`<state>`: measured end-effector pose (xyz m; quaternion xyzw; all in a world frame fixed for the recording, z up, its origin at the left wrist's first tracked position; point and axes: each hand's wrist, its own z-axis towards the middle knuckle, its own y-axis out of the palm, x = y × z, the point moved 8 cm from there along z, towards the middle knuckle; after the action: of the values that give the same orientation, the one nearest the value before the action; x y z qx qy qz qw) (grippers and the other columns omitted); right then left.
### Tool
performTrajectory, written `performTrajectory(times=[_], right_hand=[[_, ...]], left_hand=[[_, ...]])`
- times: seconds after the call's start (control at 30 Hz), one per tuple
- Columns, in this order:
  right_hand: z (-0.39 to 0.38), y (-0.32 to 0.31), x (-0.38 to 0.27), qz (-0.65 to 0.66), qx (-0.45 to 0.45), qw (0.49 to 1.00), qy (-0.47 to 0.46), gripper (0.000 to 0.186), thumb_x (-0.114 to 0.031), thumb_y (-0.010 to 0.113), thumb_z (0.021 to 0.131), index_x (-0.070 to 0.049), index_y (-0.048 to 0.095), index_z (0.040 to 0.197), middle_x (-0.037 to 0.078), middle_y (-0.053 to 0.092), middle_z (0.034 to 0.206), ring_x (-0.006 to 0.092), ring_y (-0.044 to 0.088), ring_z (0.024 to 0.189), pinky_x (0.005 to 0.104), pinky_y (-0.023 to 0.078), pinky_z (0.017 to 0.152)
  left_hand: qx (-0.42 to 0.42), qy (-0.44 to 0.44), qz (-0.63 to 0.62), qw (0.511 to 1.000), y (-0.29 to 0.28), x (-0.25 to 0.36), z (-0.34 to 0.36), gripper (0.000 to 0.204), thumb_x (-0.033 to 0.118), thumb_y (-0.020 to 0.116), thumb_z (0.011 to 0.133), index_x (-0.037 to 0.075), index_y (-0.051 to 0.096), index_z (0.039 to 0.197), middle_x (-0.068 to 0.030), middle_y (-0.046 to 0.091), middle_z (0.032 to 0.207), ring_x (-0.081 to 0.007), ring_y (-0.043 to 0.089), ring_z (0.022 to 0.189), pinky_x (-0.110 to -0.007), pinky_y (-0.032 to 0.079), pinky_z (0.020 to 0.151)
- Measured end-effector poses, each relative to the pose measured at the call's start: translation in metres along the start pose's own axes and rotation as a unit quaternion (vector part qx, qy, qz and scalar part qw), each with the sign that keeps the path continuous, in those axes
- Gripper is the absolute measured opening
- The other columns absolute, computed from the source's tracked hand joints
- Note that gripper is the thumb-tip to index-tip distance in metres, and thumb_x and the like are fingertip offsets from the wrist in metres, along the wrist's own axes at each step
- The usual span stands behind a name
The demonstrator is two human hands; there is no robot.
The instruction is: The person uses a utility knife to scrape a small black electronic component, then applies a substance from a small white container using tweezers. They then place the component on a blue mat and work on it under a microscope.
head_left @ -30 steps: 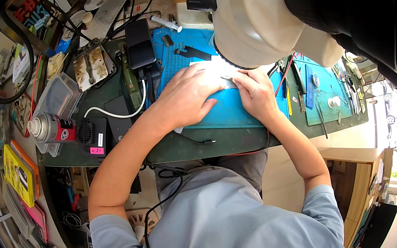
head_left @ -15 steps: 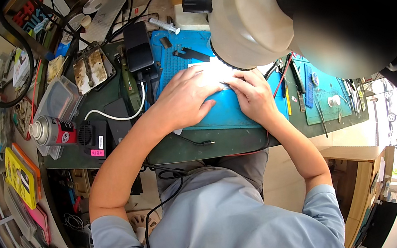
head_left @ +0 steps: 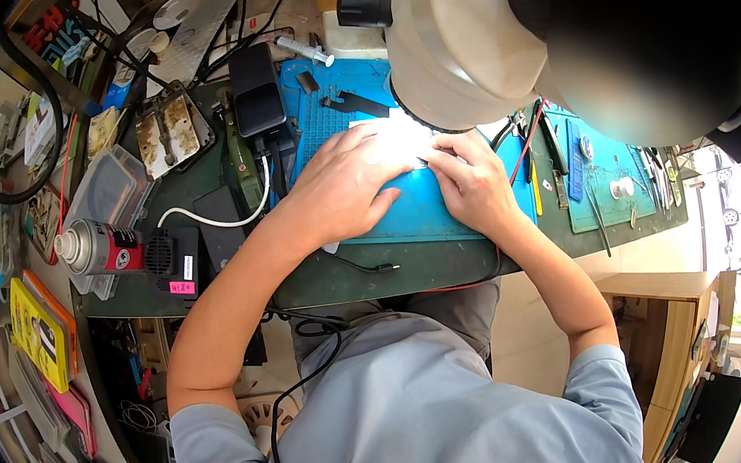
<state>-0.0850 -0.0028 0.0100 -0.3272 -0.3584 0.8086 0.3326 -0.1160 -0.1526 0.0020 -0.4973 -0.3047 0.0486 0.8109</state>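
Under the microscope (head_left: pixel 449 41), both hands meet over a blue work mat (head_left: pixel 406 218) in a patch of very bright light. My left hand (head_left: pixel 348 183) rests palm down, its fingers bent and pressed together into the glare; its thumb sits lower, apart from them. My right hand (head_left: pixel 477 183) is closed, with thumb and fingertips pinched at the right side of the lit spot. Something small and pale lies between the fingertips, too washed out to name. Just beyond the left fingers lies a black flat strip (head_left: pixel 360 104).
Left of the mat stand a black box-shaped device (head_left: pixel 256 93) with a white cable (head_left: pixel 221 220), a green pen-like tool (head_left: pixel 241 159) and a spray can (head_left: pixel 99 246). A syringe (head_left: pixel 305 50) lies behind. Tweezers (head_left: pixel 599 222) and pliers (head_left: pixel 554 142) lie to the right.
Both hands stay at the lit spot. The fingertips of my right hand have shifted very slightly; nothing has visibly been taken up or let go.
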Motion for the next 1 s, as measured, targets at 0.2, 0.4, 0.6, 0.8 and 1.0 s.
performTrajectory(times=[0.2, 0.4, 0.6, 0.8, 1.0], right_hand=[[0.0, -0.005, -0.005, 0.008, 0.012, 1.0, -0.02, 0.024, 0.004, 0.07, 0.081, 0.0, 0.074, 0.105, 0.014, 0.067, 0.105, 0.0334, 0.063, 0.096, 0.0418, 0.054, 0.084], [0.005, -0.008, 0.005, -0.012, 0.044, 0.999, 0.026, 0.019, 0.002, 0.071, 0.085, 0.001, 0.074, 0.104, 0.016, 0.069, 0.102, 0.0349, 0.064, 0.096, 0.0409, 0.054, 0.084], [0.002, -0.001, 0.004, -0.031, 0.016, 0.999, 0.007, 0.019, 0.002, 0.072, 0.085, 0.001, 0.074, 0.104, 0.017, 0.069, 0.104, 0.0365, 0.065, 0.098, 0.0428, 0.054, 0.084], [0.003, -0.003, -0.006, -0.029, 0.01, 0.999, -0.022, 0.026, 0.005, 0.069, 0.079, 0.0, 0.073, 0.104, 0.014, 0.068, 0.103, 0.0343, 0.064, 0.096, 0.0416, 0.054, 0.084], [0.003, -0.007, 0.0, -0.008, 0.039, 0.999, 0.007, 0.021, 0.002, 0.072, 0.083, 0.0, 0.073, 0.104, 0.018, 0.069, 0.104, 0.0361, 0.065, 0.097, 0.0429, 0.054, 0.084]], left_hand=[[0.006, -0.001, 0.003, 1.0, -0.001, 0.0, -0.001, 0.045, 0.021, 0.072, 0.09, 0.013, 0.068, 0.134, -0.0168, 0.061, 0.139, -0.0375, 0.046, 0.14, -0.049, 0.038, 0.117], [0.003, 0.002, -0.004, 1.0, -0.003, 0.002, 0.001, 0.042, 0.019, 0.072, 0.089, 0.012, 0.07, 0.13, -0.0156, 0.061, 0.135, -0.0369, 0.047, 0.139, -0.049, 0.04, 0.115], [0.011, 0.006, -0.009, 1.0, -0.001, 0.001, 0.001, 0.041, 0.017, 0.072, 0.088, 0.012, 0.07, 0.128, -0.0148, 0.06, 0.135, -0.0362, 0.047, 0.139, -0.048, 0.041, 0.114], [0.009, 0.002, 0.003, 1.0, 0.0, 0.0, 0.001, 0.042, 0.017, 0.073, 0.089, 0.012, 0.069, 0.13, -0.0147, 0.06, 0.136, -0.036, 0.047, 0.139, -0.048, 0.04, 0.114], [0.008, 0.002, -0.005, 1.0, -0.002, 0.001, 0.001, 0.042, 0.017, 0.073, 0.088, 0.011, 0.069, 0.13, -0.0147, 0.061, 0.135, -0.0357, 0.048, 0.139, -0.048, 0.041, 0.113]])
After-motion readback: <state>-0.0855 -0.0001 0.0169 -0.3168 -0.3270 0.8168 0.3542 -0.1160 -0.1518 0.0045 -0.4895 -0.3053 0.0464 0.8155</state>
